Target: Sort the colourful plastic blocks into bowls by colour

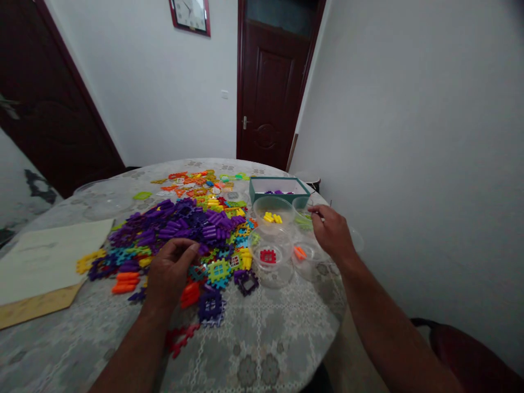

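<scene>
My left hand (170,270) is over the near side of a heap of purple plastic building pieces (176,221), thumb and forefinger pressed together. Purple shows right at those fingertips, but whether a piece is gripped cannot be made out. My right hand (333,229) is closed, its fingertips above the rim of a clear tub with light green pieces (303,221); anything between the fingers is hidden. Beside it stand clear tubs holding yellow pieces (273,218), a red square piece (268,256) and orange pieces (299,252).
Behind the tubs is a green-edged box (279,189) with purple pieces inside. Mixed orange and yellow pieces (192,183) lie at the back. A paper sheet (49,256) rests on a board at the left of the patterned tablecloth (278,338). Clear lids (108,204) lie behind it.
</scene>
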Demonstrator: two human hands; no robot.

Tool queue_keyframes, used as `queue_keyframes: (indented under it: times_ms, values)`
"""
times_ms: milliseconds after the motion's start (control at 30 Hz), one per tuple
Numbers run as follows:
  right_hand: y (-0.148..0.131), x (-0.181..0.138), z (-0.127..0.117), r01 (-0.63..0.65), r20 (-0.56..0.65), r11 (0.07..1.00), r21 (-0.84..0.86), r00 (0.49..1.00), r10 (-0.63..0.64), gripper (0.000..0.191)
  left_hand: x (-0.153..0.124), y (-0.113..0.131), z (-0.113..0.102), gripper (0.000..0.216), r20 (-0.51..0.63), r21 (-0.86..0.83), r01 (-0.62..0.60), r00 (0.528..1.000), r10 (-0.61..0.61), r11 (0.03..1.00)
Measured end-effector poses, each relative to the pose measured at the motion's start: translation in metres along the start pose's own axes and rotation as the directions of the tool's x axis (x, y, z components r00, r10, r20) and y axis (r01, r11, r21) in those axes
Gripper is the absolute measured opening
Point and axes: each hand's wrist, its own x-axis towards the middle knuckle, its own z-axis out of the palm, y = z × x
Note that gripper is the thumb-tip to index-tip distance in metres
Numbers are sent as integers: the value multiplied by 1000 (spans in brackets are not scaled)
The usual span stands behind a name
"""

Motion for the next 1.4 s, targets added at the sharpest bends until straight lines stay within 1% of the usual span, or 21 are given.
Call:
queue_keyframes:
  times_ms: [100, 200, 267, 300, 367, 433, 500, 533, 600, 633, 667, 733, 800, 933, 967, 1000, 1067, 1133, 1167, 1267, 1400]
  values:
    - [-48, -62, 2, 108, 41, 953, 284, 991, -124, 26, -1, 0, -1, 20, -45, -32, -55, 998, 54, 998]
    - [-79, -118, 17, 195, 149, 888, 416, 949, -278, 28, -1, 1, 0, 19, -147, -60, -78, 987, 69, 995]
    - [-88, -145, 33, 239, 201, 889, 391, 920, -335, 33, 0, 5, -1, 20, -202, -44, -71, 978, 61, 997]
    - [-90, -155, 41, 241, 236, 908, 342, 913, -332, 36, 0, 8, -2, 21, -210, -21, -65, 976, 59, 998]
    - [-91, -167, 55, 216, 339, 955, 205, 899, -276, 43, -2, 15, -6, 25, -174, 62, -62, 982, 72, 996]
    - [-93, -171, 65, 186, 445, 979, 89, 872, -206, 49, -11, 18, -14, 32, -85, 182, -77, 992, 94, 980]
    - [-95, -169, 72, 170, 512, 985, 31, 843, -161, 53, -28, 14, -23, 46, 44, 326, -129, 992, 121, 937]
    - [-97, -167, 74, 171, 532, 985, 19, 833, -155, 53, -41, 8, -28, 57, 127, 413, -183, 982, 142, 892]
    - [-102, -164, 81, 187, 560, 982, 9, 813, -160, 52, -69, -11, -37, 90, 291, 545, -329, 937, 194, 771]
    - [-104, -163, 84, 200, 570, 980, 9, 804, -169, 51, -83, -22, -40, 104, 356, 586, -388, 912, 204, 711]
    - [-106, -162, 87, 214, 576, 977, 11, 797, -181, 51, -95, -33, -43, 111, 387, 629, -419, 899, 204, 655]
    - [-112, -161, 93, 233, 580, 972, 27, 788, -205, 51, -114, -51, -46, 117, 404, 692, -443, 892, 203, 570]
    - [-117, -161, 97, 253, 581, 963, 90, 772, -257, 50, -120, -61, -46, 115, 384, 727, -438, 898, 216, 528]
    - [-128, -155, 99, 322, 534, 874, 365, 696, -480, 55, -112, -61, -41, 111, 352, 746, -424, 906, 236, 513]
    - [-130, -153, 98, 332, 514, 849, 410, 685, -516, 57, -110, -60, -40, 111, 352, 743, -424, 905, 237, 517]
    - [-132, -151, 98, 335, 497, 842, 422, 691, -524, 59, -109, -58, -39, 111, 347, 742, -421, 907, 238, 522]
    - [-134, -148, 97, 318, 486, 886, 337, 747, -453, 57, -108, -57, -38, 110, 332, 740, -410, 912, 241, 533]
    - [-136, -147, 95, 275, 489, 948, 157, 813, -317, 54, -110, -57, -37, 110, 321, 737, -403, 915, 243, 543]
    - [-136, -148, 94, 253, 497, 966, 62, 831, -249, 53, -111, -57, -37, 109, 318, 737, -400, 917, 242, 545]
    - [-137, -148, 94, 228, 537, 965, -128, 834, -126, 53, -112, -56, -36, 109, 316, 749, -389, 921, 227, 536]
    - [-140, -145, 100, 202, 568, 958, -206, 822, -51, 55, -108, -52, -35, 110, 325, 765, -377, 926, 192, 522]
